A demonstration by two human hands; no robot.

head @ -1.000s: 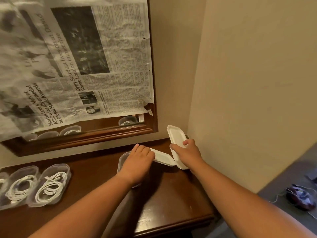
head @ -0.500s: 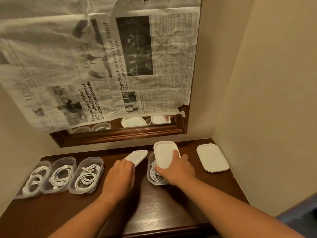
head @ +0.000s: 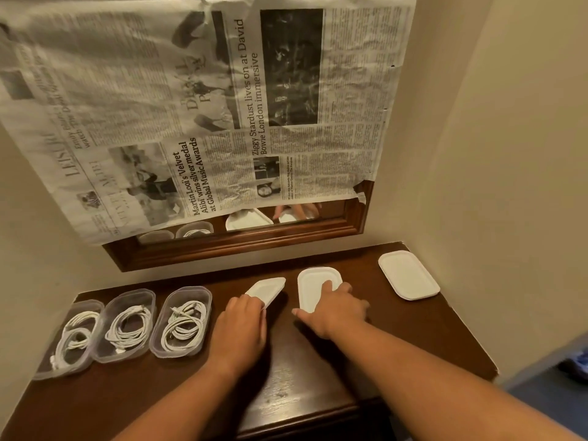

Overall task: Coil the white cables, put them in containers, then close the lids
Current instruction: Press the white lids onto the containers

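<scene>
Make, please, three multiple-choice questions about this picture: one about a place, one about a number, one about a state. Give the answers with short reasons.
1. Where lies the spare lid that no hand touches?
A. at the table's right rear corner
B. on a container
C. on the floor

2. How many open containers stand left of the left hand?
A. two
B. three
C. five

3. How is the tilted lid held?
A. flat under a palm
B. gripped by the left hand
C. by nothing

Answers: 1 A, it sits by the wall; 2 B, three stand in a row; 3 B, the hand clasps its near end.
</scene>
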